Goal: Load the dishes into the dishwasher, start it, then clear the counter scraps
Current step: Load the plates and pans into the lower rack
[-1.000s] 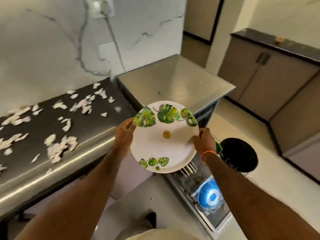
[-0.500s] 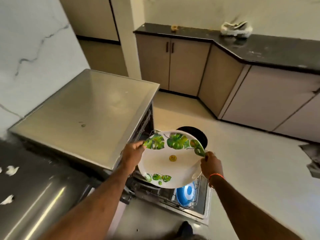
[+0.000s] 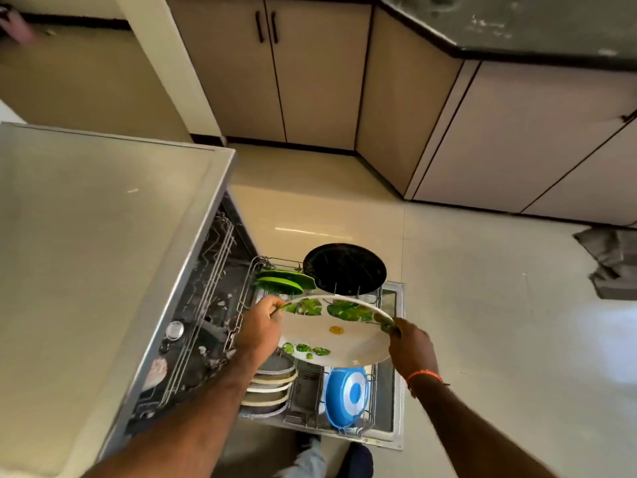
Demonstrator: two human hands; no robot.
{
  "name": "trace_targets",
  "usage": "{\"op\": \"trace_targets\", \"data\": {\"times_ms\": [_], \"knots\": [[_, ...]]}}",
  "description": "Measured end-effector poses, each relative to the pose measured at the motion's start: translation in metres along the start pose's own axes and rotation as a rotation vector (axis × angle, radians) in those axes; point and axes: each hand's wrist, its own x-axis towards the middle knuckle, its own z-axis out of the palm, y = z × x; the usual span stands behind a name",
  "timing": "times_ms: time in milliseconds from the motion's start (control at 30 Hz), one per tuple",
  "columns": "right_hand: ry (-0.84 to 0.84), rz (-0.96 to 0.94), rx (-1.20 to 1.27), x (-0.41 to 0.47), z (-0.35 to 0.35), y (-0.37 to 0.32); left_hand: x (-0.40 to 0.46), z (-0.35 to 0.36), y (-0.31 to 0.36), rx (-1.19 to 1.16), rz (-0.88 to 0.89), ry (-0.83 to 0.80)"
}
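Observation:
A white plate with green leaf prints (image 3: 339, 334) hangs tilted over the pulled-out lower rack (image 3: 374, 414) of the open dishwasher (image 3: 210, 305). My left hand (image 3: 260, 327) grips its left rim and my right hand (image 3: 412, 345) pinches its right rim. In the rack stand a black round pan (image 3: 344, 269), green plates (image 3: 284, 282), several pale plates (image 3: 270, 386) and a blue and white lid (image 3: 348, 393). The counter scraps are out of view.
The dishwasher's steel top (image 3: 93, 243) fills the left. Beige cabinets (image 3: 310, 74) under a dark counter (image 3: 517, 22) line the far and right walls. A grey cloth (image 3: 612, 262) lies on the tiled floor at right. My feet (image 3: 355, 458) stand by the open door.
The view has swung from the scrap-strewn counter to the dishwasher. Both hands have carried the leaf plate rightward and down, so it now hangs low over the lower rack.

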Motion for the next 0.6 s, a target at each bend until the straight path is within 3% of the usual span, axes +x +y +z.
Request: {"op": "trace_targets", "data": {"times_ms": [367,600], "knots": [[0.281,0.105,0.146,0.2,0.063,0.015,0.197,0.112,-0.001,-0.109,0.07,0.004],[0.255,0.164,0.182,0.244,0.106,0.055,0.242,0.158,-0.034,-0.093,0.049,-0.093]]}}
